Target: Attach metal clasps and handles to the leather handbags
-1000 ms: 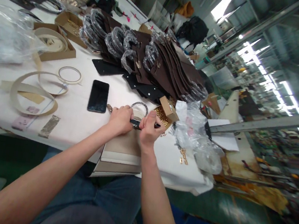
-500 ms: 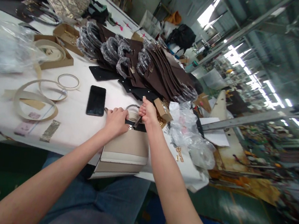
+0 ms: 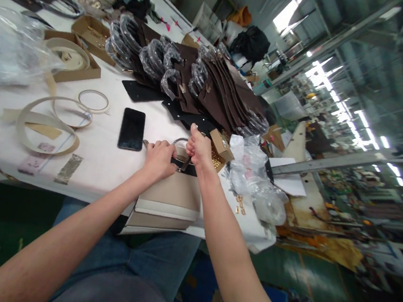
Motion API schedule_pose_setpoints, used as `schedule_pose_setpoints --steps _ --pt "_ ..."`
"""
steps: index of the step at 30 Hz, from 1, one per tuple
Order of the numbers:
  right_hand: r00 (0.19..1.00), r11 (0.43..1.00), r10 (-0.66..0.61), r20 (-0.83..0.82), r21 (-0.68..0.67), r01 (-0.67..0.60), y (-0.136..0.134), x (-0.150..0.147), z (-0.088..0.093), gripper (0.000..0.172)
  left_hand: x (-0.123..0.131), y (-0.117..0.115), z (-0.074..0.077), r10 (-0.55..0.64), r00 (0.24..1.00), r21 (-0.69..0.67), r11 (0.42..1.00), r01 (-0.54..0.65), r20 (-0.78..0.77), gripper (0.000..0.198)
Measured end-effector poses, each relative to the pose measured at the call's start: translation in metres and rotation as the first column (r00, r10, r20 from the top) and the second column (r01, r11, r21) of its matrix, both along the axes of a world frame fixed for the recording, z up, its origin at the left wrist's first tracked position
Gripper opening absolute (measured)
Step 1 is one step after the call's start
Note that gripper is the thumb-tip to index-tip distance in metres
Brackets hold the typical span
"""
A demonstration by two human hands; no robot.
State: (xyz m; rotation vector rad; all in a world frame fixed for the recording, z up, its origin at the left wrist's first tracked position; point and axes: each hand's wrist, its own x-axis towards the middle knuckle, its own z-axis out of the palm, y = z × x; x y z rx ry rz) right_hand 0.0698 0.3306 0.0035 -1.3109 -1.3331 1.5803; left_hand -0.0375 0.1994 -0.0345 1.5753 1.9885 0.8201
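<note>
A beige bag piece (image 3: 172,194) with a dark top band lies over the table's front edge, its lower folds hanging above my lap. My left hand (image 3: 159,159) is curled over the band's left part, fingers bent and pressing it. A small metal tip pokes out left of these fingers; what it belongs to is hidden. My right hand (image 3: 199,148) is closed, thumb raised, around a slim dark tool (image 3: 186,163) whose lower end meets a small metal fitting (image 3: 179,169) on the band. The tool's kind does not show. A wrapped handle loop (image 3: 180,141) arches behind.
A phone (image 3: 131,129) lies left of my hands. Dark brown bag pieces (image 3: 226,97) with plastic-wrapped handles are stacked behind. A small carton (image 3: 221,144) with gold hardware stands right, beside crumpled plastic (image 3: 253,172) and loose gold fittings (image 3: 241,205). Tape rolls (image 3: 45,149) lie left.
The view has shifted slightly, so the tabletop's left side sits higher. Both hands stay at the band; my right thumb points up a little more, and the tool remains at the fitting.
</note>
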Motion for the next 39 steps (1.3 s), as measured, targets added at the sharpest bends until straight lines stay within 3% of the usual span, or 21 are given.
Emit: schedule_pose_setpoints --steps 5,10,15,18,22,25,30,35,39 --pt "0.997 0.978 -0.067 -0.027 0.194 0.071 -0.029 0.005 0.006 0.079 0.000 -0.002 0.000 -0.002 1.000 0.009 1.000 0.001 0.012 0.021" --pt "0.993 0.903 -0.114 -0.026 0.414 0.114 -0.070 0.017 0.001 0.072 0.001 -0.003 -0.003 -0.006 1.000 0.027 1.000 0.006 -0.009 0.022" --pt "0.990 0.853 -0.135 0.040 0.513 0.096 -0.104 0.034 -0.006 0.068 0.006 -0.006 0.000 -0.020 0.999 0.017 1.000 0.020 -0.039 0.022" --pt "0.987 0.827 -0.160 -0.003 0.546 0.135 -0.103 0.036 0.000 0.069 0.005 -0.012 0.005 -0.011 0.998 0.034 0.999 0.013 -0.064 0.024" --pt "0.956 0.805 -0.205 -0.211 0.519 0.287 -0.086 0.031 0.017 0.075 0.002 -0.021 0.008 0.022 0.996 0.077 0.997 -0.015 -0.090 0.027" --pt "0.957 0.810 -0.194 -0.218 0.514 0.281 -0.080 0.026 0.021 0.076 0.001 -0.021 0.008 0.035 0.995 0.056 0.998 -0.031 -0.089 0.027" --pt "0.969 0.855 -0.168 -0.183 0.462 0.235 -0.082 0.021 0.006 0.074 0.004 -0.021 0.005 0.066 0.996 0.086 0.994 -0.061 -0.061 0.025" --pt "0.968 0.847 -0.163 -0.190 0.477 0.236 -0.086 0.022 -0.008 0.070 0.005 -0.021 0.005 0.075 0.997 0.097 0.993 -0.071 -0.030 0.022" --pt "0.940 0.849 -0.156 -0.302 0.446 0.284 -0.080 0.030 -0.007 0.071 0.007 -0.020 0.008 0.080 0.996 0.053 0.996 -0.078 -0.032 0.022"
